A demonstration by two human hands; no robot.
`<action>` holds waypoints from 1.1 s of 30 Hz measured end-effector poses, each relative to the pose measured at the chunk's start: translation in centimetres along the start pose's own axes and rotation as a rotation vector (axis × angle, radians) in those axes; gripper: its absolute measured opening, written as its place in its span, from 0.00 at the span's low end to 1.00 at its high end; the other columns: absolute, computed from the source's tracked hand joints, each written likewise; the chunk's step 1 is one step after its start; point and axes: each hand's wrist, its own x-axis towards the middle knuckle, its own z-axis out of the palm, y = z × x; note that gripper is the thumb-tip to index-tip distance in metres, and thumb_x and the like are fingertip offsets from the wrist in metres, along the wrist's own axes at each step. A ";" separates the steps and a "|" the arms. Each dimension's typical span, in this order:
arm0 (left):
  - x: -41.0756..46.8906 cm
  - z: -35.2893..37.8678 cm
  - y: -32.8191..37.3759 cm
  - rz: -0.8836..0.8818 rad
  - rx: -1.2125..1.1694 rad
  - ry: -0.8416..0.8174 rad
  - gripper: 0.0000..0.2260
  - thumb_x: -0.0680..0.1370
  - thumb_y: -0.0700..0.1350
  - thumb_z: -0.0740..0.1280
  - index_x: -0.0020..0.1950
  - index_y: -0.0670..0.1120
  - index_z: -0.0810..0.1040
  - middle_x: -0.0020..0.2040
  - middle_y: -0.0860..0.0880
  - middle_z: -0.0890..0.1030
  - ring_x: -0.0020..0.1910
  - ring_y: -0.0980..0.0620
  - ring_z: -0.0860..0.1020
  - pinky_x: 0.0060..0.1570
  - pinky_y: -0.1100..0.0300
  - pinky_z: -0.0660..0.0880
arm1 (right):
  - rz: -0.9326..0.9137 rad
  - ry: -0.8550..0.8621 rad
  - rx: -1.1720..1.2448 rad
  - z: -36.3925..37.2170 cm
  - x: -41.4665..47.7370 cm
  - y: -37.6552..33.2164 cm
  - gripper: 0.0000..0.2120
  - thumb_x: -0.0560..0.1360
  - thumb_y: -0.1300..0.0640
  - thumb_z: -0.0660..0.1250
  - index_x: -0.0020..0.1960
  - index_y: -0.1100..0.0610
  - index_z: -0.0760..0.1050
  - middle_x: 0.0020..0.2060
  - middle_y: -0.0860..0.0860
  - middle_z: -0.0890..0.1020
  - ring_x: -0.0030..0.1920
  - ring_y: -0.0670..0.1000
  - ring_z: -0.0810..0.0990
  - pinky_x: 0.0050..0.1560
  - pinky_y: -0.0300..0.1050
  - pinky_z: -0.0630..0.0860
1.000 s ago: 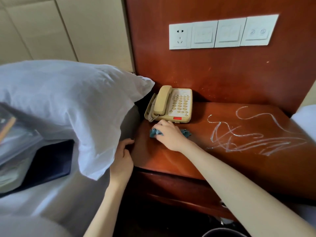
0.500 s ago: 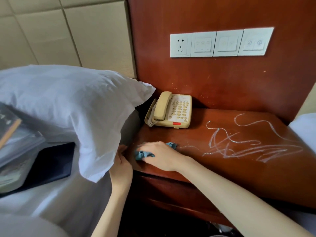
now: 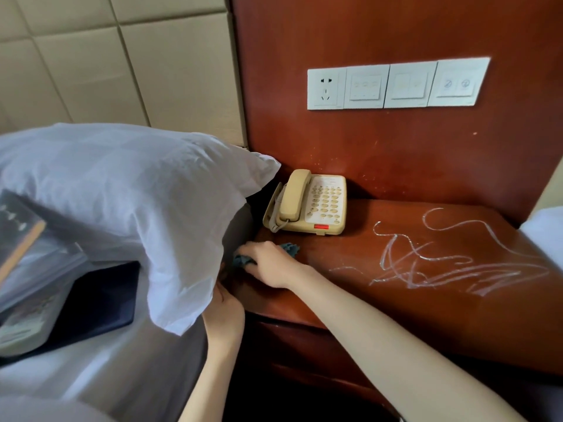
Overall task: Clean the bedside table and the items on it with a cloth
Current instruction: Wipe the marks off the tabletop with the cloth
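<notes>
The reddish wooden bedside table [image 3: 350, 287] carries white scribble marks [image 3: 451, 263] across its right half. A beige telephone [image 3: 307, 204] stands at its back left corner. My right hand [image 3: 269, 264] presses a crumpled blue-grey cloth [image 3: 289, 248] flat on the table's left part, just in front of the telephone; most of the cloth is hidden under the palm. My left hand [image 3: 224, 315] rests against the table's left front edge, its fingers partly hidden behind the corner of the white pillow [image 3: 128, 190].
The bed with the pillow lies at the left, with a dark tablet [image 3: 100, 300] and books [image 3: 21, 239] on it. A white switch and socket panel [image 3: 396, 85] sits on the wooden wall panel above the table. White bedding [image 3: 545, 233] shows at the far right edge.
My right hand slid the cloth from just below the telephone towards the table's left front, then slightly back. My left hand shifted further under the pillow corner. The view dropped a little.
</notes>
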 end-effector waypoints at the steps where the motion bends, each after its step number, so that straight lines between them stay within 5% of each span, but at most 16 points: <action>1: 0.0 -0.2 0.0 -0.043 0.002 -0.033 0.18 0.80 0.34 0.53 0.69 0.41 0.70 0.64 0.39 0.75 0.65 0.40 0.72 0.67 0.47 0.66 | -0.020 -0.005 0.012 0.1 -0.3 -0.1 0.19 0.77 0.59 0.63 0.68 0.55 0.72 0.65 0.59 0.76 0.64 0.61 0.73 0.64 0.55 0.71; 4: -0.3 -0.5 0.2 -0.080 0.040 -0.102 0.18 0.81 0.40 0.51 0.68 0.48 0.70 0.60 0.41 0.78 0.59 0.39 0.76 0.59 0.46 0.71 | -0.099 -0.025 0.035 0.3 -2.0 0.2 0.19 0.77 0.60 0.63 0.68 0.56 0.71 0.68 0.57 0.73 0.69 0.58 0.69 0.70 0.53 0.65; 7: 0.0 -0.5 0.6 0.009 0.074 -0.047 0.18 0.76 0.29 0.54 0.61 0.40 0.76 0.59 0.42 0.78 0.62 0.42 0.73 0.67 0.56 0.62 | -0.161 -0.045 0.027 -0.3 -4.2 2.2 0.16 0.78 0.58 0.62 0.65 0.58 0.74 0.69 0.57 0.72 0.71 0.54 0.67 0.73 0.50 0.61; 10: 0.1 -0.9 1.1 0.031 0.176 -0.091 0.22 0.72 0.28 0.55 0.60 0.44 0.76 0.62 0.45 0.77 0.64 0.45 0.72 0.68 0.56 0.64 | -0.075 -0.010 0.023 -2.3 -6.0 5.2 0.18 0.79 0.54 0.60 0.68 0.55 0.71 0.72 0.55 0.69 0.72 0.52 0.65 0.73 0.45 0.56; 17: -1.4 0.7 3.7 0.526 0.463 -0.287 0.17 0.72 0.30 0.61 0.57 0.41 0.80 0.62 0.44 0.78 0.62 0.43 0.75 0.64 0.51 0.71 | 0.166 -0.020 -0.024 -6.7 -9.3 10.7 0.22 0.81 0.52 0.58 0.74 0.53 0.62 0.75 0.50 0.62 0.75 0.50 0.59 0.73 0.43 0.52; 21: -0.9 2.4 5.6 0.573 0.506 -0.360 0.13 0.77 0.37 0.60 0.60 0.45 0.78 0.59 0.47 0.80 0.57 0.47 0.76 0.60 0.54 0.70 | 0.169 -0.012 -0.071 -7.0 -10.2 10.2 0.22 0.81 0.53 0.57 0.74 0.51 0.62 0.76 0.50 0.61 0.76 0.51 0.57 0.75 0.47 0.52; 28: -1.6 4.4 6.4 0.629 0.517 -0.379 0.13 0.77 0.39 0.61 0.59 0.47 0.78 0.55 0.49 0.81 0.54 0.48 0.78 0.58 0.55 0.70 | -0.062 -0.090 -0.072 -5.3 -15.5 8.4 0.22 0.81 0.50 0.55 0.74 0.48 0.61 0.76 0.45 0.59 0.72 0.34 0.48 0.68 0.27 0.39; 33: -1.3 3.4 6.2 0.542 0.382 -0.337 0.11 0.77 0.37 0.61 0.54 0.46 0.80 0.51 0.47 0.82 0.50 0.45 0.78 0.53 0.51 0.74 | -0.011 -0.098 -0.085 -6.1 -13.4 8.8 0.22 0.81 0.52 0.56 0.75 0.50 0.61 0.76 0.48 0.59 0.75 0.41 0.52 0.74 0.39 0.47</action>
